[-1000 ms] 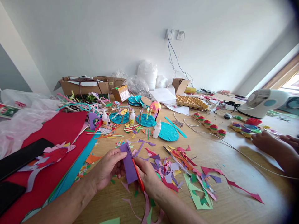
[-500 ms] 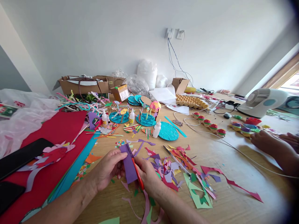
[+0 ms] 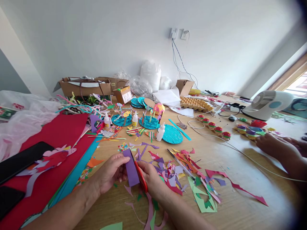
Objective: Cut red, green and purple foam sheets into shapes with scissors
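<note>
My left hand (image 3: pixel 109 172) pinches a folded strip of purple paper (image 3: pixel 131 168) and holds it upright over the wooden table (image 3: pixel 240 198). My right hand (image 3: pixel 151 179) is closed round red-handled scissors (image 3: pixel 141 179) whose blades meet the strip's right edge. Both hands sit close together near the table's front edge. Just to the right lies a heap of coloured paper scraps (image 3: pixel 182 174).
Red and blue card sheets (image 3: pixel 55 150) with a black phone (image 3: pixel 22 161) lie on the left. Glue bottles (image 3: pixel 160 132), teal discs (image 3: pixel 172 134), cardboard boxes (image 3: pixel 83 86) and a white fan (image 3: pixel 267 103) stand farther back. Another person's hands (image 3: pixel 278 147) work at the right.
The purple strip and my two hands have shifted slightly; the scissors sit a little further along the strip. The other person's hands moved slightly at the right.
</note>
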{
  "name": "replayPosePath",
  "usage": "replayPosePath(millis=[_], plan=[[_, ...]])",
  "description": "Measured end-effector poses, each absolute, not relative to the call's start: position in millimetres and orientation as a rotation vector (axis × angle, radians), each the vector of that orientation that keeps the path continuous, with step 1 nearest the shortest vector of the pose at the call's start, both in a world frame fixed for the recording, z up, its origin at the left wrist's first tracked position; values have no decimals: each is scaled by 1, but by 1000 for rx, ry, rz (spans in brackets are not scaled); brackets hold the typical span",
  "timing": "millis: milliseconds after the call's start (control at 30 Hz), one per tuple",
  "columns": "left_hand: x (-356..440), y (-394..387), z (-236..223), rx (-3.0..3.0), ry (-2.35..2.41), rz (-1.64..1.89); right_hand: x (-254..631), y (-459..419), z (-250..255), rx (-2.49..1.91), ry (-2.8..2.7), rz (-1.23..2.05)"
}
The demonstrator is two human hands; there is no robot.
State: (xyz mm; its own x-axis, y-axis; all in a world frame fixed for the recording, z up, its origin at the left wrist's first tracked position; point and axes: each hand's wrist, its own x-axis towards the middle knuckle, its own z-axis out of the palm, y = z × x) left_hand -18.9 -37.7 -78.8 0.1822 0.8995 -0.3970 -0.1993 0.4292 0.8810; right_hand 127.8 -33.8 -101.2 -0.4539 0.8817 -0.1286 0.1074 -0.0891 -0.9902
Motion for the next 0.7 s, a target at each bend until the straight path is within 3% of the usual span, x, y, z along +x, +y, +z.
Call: replayPosePath(millis=[433,700], plan=[[-26,-30,-67,1206,1370,1059,127,-34,-85,-879,-1100,1765],[-17,-34,-65,1311,1263,826,129,-31,-88,-962,-1131,1597]])
